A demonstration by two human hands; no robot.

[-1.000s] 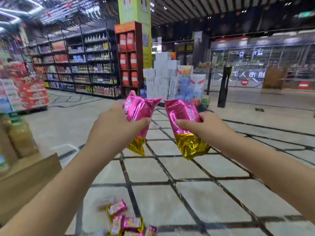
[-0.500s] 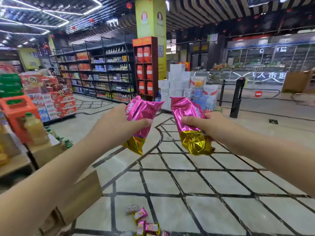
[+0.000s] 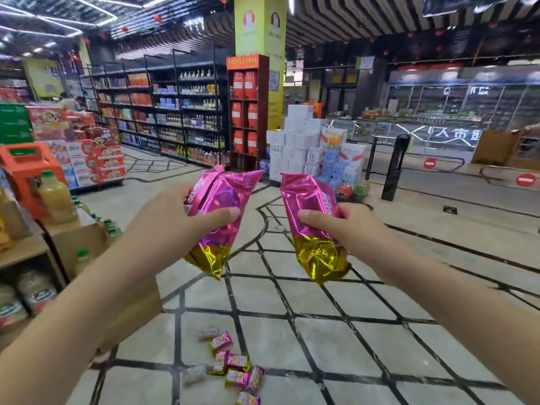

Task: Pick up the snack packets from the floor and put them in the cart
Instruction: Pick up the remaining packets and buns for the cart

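Swung leftward over the last second, bringing more shelves into sight at 9 o'clock and more of the pile at 6 o'clock; kept both packets raised in front throughout. Pinches left packet in left hand, thumb across the pink front, fingers curled behind. Pinches right packet in right hand likewise, thumb on the front, fingers wrapped round the far edge. Holds the two side by side and apart, gold ends down, at 11 and 1 o'clock just off centre. Judged barely begun: two packets lifted, none delivered yet. Leaves the pile of small packets on the floor, seven or more, a few too blurred to count. Shows no cart anywhere; cannot report its load or the way to it. Shows cartons stacked at 12 o'clock, closed, contents unseen. Shows an orange box at 9 o'clock with a bottle just beside it, inside or in front unclear. Shows a cardboard box lower at 9 o'clock, green-capped bottles at its top edge. Left to do, by this reading: find the cart, drop both packets in, come back for the pile
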